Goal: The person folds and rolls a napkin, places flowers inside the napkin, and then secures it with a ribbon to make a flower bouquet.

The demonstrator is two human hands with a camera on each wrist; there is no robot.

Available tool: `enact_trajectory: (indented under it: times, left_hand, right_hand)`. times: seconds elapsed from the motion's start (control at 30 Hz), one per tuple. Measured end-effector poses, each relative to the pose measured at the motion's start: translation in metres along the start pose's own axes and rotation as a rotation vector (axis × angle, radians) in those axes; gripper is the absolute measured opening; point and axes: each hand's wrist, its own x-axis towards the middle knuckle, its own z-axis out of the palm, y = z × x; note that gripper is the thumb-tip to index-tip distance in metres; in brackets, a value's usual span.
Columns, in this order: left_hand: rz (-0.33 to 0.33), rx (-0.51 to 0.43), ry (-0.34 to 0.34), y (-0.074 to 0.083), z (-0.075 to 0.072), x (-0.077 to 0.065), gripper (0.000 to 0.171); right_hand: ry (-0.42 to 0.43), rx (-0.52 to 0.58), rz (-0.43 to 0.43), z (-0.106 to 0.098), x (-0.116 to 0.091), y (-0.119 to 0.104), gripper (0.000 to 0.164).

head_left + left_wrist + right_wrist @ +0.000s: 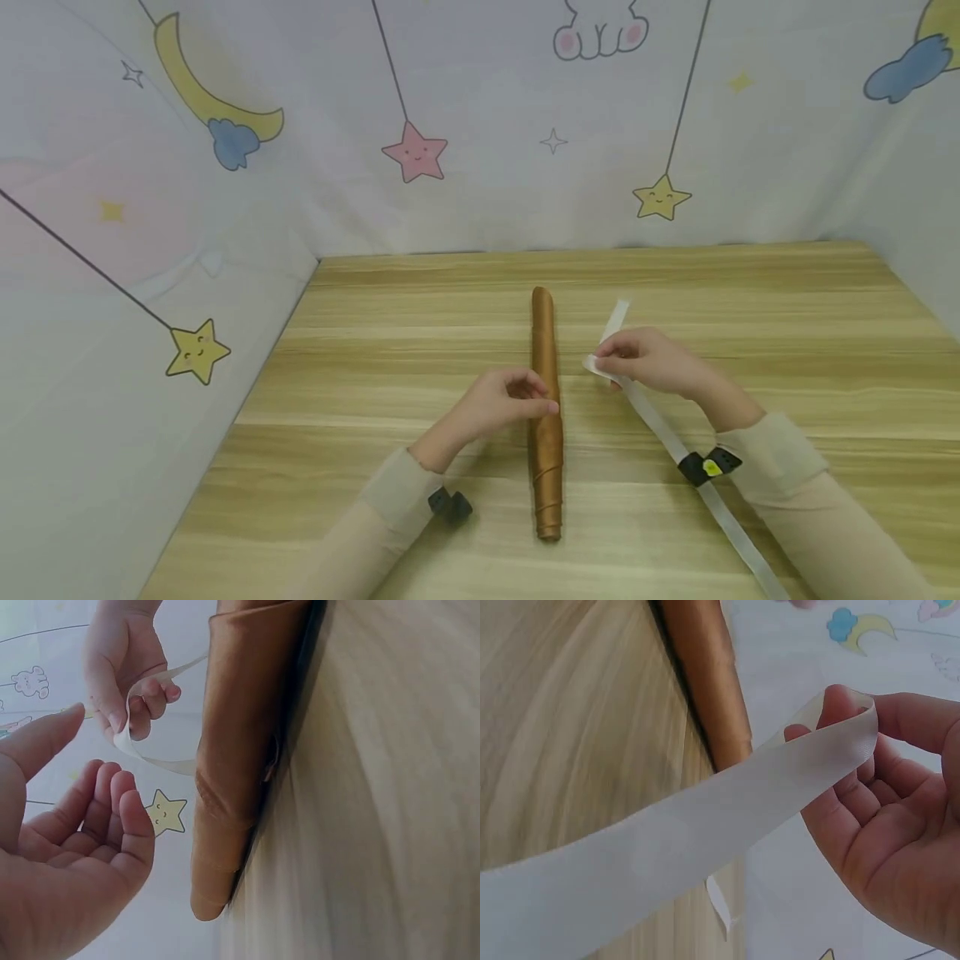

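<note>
Left hand (501, 404): fingers loosely curled, holding nothing, fingertips at the roll's left side.
Brown fabric roll (546, 417): lies lengthwise on the wooden table (787, 317), mid-table.
Right hand (651, 360): just right of the roll, pinching a folded white ribbon (660, 429).
Ribbon: trails back under the right wrist.
Far: printed star backdrop (415, 152).

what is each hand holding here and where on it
The right hand pinches the white ribbon at a looped fold near its far end. The left hand holds nothing, fingers loosely curled beside the brown fabric roll.
</note>
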Motion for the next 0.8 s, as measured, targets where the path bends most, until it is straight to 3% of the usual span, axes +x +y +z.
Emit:
enact_trajectory:
  times: [0.6,0.8]
  left_hand:
    - [0.149,-0.058,0.011,0.015,0.000,0.009,0.031]
    - [0.210,-0.048,-0.023,0.015,0.001,0.011,0.026]
  right_hand:
    - [-0.132,0.018,-0.191,0.021,-0.004,-0.032,0.016]
    - [-0.156,0.027,-0.255,0.022,-0.004,-0.038,0.015]
